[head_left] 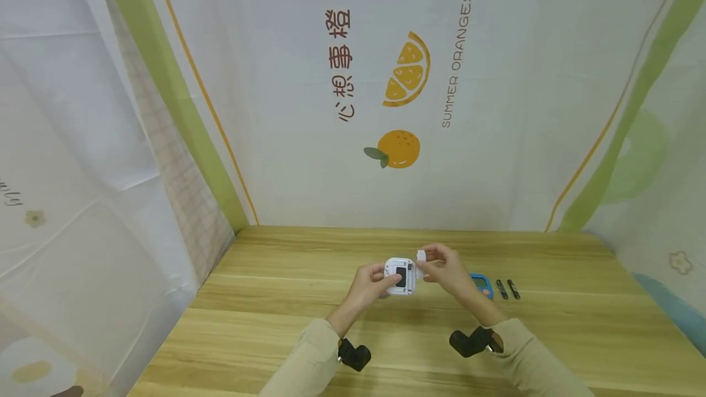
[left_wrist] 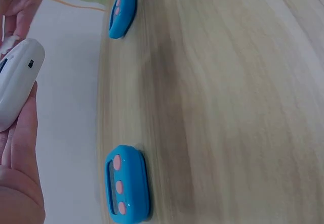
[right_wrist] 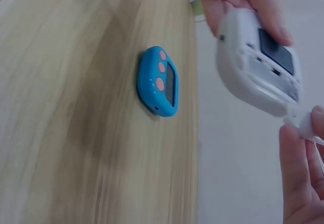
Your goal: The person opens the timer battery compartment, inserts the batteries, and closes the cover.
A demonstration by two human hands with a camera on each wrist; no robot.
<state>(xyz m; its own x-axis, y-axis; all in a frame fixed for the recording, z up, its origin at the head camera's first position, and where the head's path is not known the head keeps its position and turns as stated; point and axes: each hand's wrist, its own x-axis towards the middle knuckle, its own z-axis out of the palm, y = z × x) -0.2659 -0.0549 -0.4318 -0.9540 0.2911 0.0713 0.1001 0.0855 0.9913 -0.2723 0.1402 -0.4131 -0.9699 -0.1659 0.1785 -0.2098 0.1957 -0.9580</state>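
Observation:
My left hand [head_left: 368,283] holds a white rounded electronic device [head_left: 404,263], its thumb lying across the back beside a black square pad [right_wrist: 277,52]. An uncovered battery compartment [right_wrist: 268,76] shows on that back. My right hand [head_left: 451,272] pinches a small white cover [head_left: 421,255] at the device's edge; whether the two touch I cannot tell. A blue gadget with pink buttons [head_left: 482,285] lies on the table behind the right wrist. The left wrist view shows another blue gadget [left_wrist: 132,186], mostly hidden behind the left hand in the head view.
Two dark batteries [head_left: 507,289] lie side by side on the wooden table [head_left: 265,299], right of the blue gadget. Behind the table hangs a white cloth [head_left: 298,170] printed with oranges. A black wrist camera mount [head_left: 469,343] sits below the right wrist.

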